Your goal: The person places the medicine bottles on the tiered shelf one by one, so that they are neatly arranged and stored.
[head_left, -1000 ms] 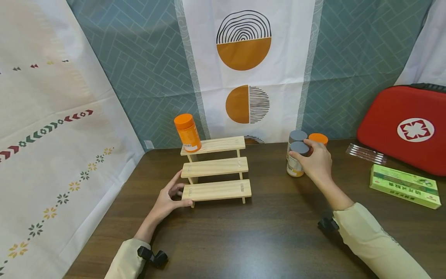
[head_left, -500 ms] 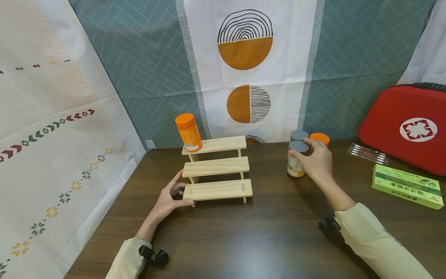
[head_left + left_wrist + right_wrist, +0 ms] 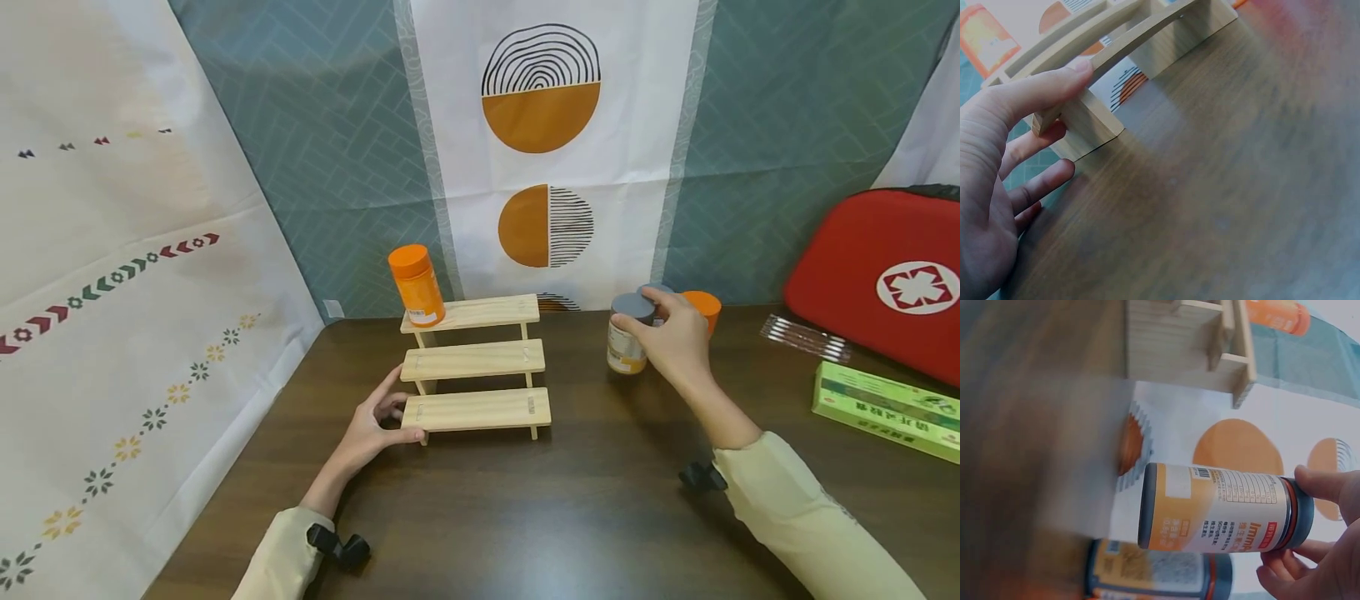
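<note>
In the head view my right hand holds a grey-capped supplement bottle by its lid. The right wrist view shows thumb and fingers round the cap of this bottle, its label printed in orange and white. A second grey-capped bottle stands close behind it. Partly hidden by the hand is an orange-capped bottle. My left hand pinches the left end of a three-step wooden rack, thumb on the lowest step. On the top step's left end stands an orange bottle.
On the right of the brown table lie a green box and a clear packet of swabs. A red first-aid case stands behind them. Patterned cloths hang along the back and left side.
The grey-capped bottle in my right hand has come away from the other bottles, slightly to the left. My left hand stays on the rack. The head view has shifted a little.
</note>
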`<state>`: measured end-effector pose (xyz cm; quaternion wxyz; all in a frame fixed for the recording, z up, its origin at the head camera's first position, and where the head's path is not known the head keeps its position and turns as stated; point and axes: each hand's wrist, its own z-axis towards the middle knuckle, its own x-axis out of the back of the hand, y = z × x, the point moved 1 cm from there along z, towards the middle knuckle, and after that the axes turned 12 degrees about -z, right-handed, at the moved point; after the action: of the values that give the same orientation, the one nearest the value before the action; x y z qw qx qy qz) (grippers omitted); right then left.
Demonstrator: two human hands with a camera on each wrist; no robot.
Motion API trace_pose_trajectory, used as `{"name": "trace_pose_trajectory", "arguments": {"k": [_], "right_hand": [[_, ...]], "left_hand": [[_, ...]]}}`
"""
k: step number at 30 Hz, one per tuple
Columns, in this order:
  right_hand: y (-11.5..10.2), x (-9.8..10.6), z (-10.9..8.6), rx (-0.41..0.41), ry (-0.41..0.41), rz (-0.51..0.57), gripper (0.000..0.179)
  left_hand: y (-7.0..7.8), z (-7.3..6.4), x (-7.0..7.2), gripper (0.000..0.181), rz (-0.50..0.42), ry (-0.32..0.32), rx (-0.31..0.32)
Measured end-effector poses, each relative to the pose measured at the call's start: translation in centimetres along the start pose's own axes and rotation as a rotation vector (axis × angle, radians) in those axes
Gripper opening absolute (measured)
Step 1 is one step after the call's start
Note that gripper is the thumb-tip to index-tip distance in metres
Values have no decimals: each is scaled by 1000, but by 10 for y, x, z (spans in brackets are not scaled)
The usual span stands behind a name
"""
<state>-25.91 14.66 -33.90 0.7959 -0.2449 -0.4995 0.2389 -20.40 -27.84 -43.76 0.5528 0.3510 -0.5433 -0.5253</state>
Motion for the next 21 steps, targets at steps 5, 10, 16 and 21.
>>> {"name": "trace_pose_trajectory", "arguments": {"k": [5,10,16,21], "right_hand": [[-16,5,3,-42,3,91,62],[-35,6,7,-40,10,165,61],[-57,6,10,-7,20,236,59],[-74,6,12,-19,-3,283,60]], "left_hand": [[0,2,0,104,-9,-1,-5],[-1,2,0,104,-17,-4,-7],[0,2,0,104,-9,3,1],[1,2,0,104,-7,3,-3]]}}
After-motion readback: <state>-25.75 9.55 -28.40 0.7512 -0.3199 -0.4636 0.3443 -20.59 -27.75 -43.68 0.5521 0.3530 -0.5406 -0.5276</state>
